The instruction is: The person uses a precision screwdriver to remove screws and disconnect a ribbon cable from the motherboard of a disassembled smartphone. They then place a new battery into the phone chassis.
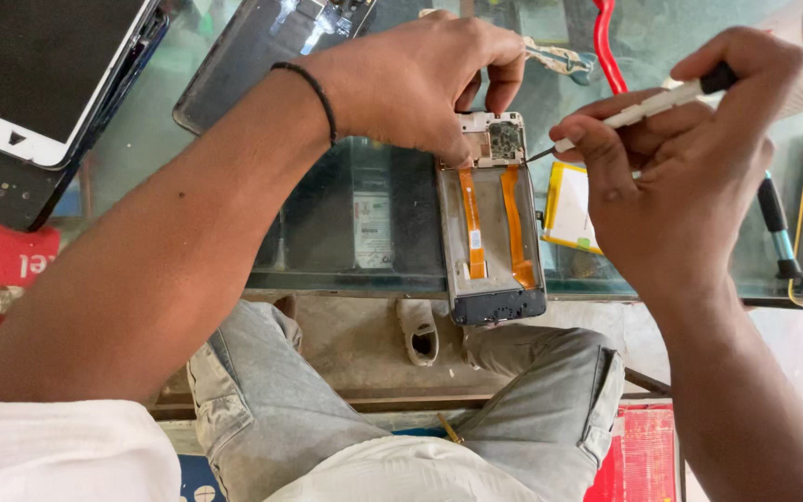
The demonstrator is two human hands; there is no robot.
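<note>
The opened phone (492,223) lay at the near edge of the glass tabletop (346,214). The left hand (420,79) pinched its far end. The right hand (690,158) was clamped on a white screwdriver (648,104), tip at the phone's far right corner.

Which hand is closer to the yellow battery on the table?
Right. The right hand, holding a screwdriver, hovers just above the battery. The left hand is farther off, pinching the open phone.

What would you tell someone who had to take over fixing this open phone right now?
Left hand pins the top of the opened grey phone frame with two orange ribbon cables on the glass table.
Right hand holds a thin white-handled screwdriver, tip at the small circuit board at the frame's top.
Done: back is off, insides exposed.
Left: board and cables are in place.
</note>
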